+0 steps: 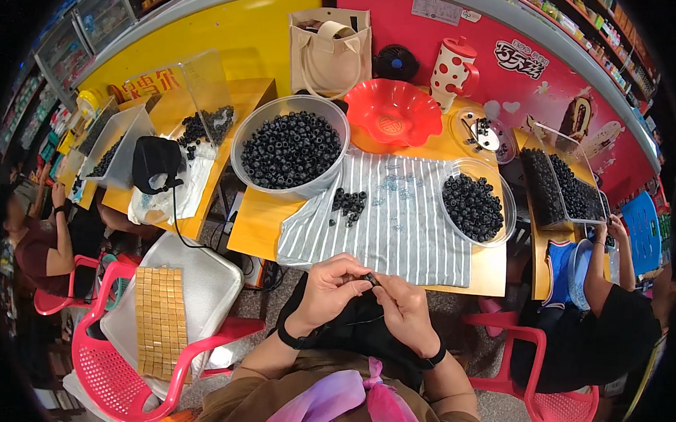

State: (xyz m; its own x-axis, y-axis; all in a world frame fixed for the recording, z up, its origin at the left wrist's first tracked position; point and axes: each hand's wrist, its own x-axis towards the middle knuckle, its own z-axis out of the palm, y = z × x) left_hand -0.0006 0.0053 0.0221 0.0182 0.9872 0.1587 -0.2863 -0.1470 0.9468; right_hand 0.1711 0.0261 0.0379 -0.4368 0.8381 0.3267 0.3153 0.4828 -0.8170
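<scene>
Just off the table's near edge, my left hand (326,289) and my right hand (407,306) meet, fingertips pinched around a small black ring-like piece (371,279). Its exact kind is too small to make out. Beyond them a grey-and-white striped cloth (418,251) covers the table, bearing a small pile of similar black pieces (349,204) and several thin clear-blue rings (398,185). A large clear tub of black pieces (289,151) stands at the cloth's far left. At its right edge sits a smaller clear bowl of black pieces (472,208).
A red scalloped bowl (393,112), a polka-dot tumbler (453,70), a cream tote bag (329,51) and a small fan (397,63) stand at the back. Pink chairs (116,367) flank me. People work at both side tables, near clear boxes (566,182) of black pieces.
</scene>
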